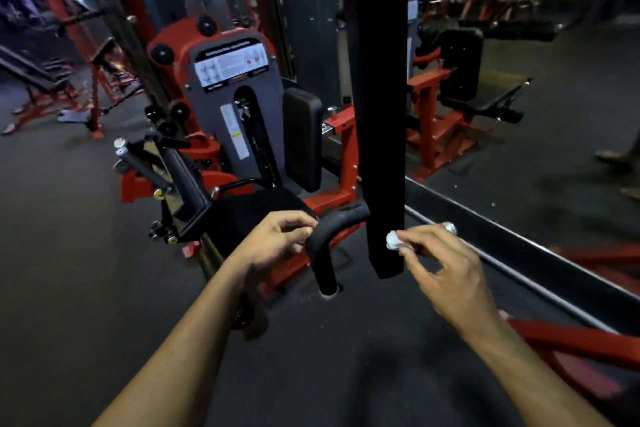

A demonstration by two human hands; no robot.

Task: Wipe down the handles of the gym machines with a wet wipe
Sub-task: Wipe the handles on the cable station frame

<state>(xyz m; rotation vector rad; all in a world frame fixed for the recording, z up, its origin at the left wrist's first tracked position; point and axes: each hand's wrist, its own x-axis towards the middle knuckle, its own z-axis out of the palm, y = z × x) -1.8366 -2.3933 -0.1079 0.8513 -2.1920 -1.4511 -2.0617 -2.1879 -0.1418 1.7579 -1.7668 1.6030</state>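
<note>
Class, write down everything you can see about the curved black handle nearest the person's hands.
The curved black handle is a bent tube with a matte, foam-like or rubbery grip. It rises from near the dark floor, arcs over, and runs right behind a black vertical pad. The left hand has its fingertips at the bend, seemingly touching. The right hand, pinching a white wet wipe, stays clear of it.

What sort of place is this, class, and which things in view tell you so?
Most likely a gym: a red seated weight machine with an instruction placard, a padded black handle by the hands, and more red-framed equipment on dark flooring.
</note>
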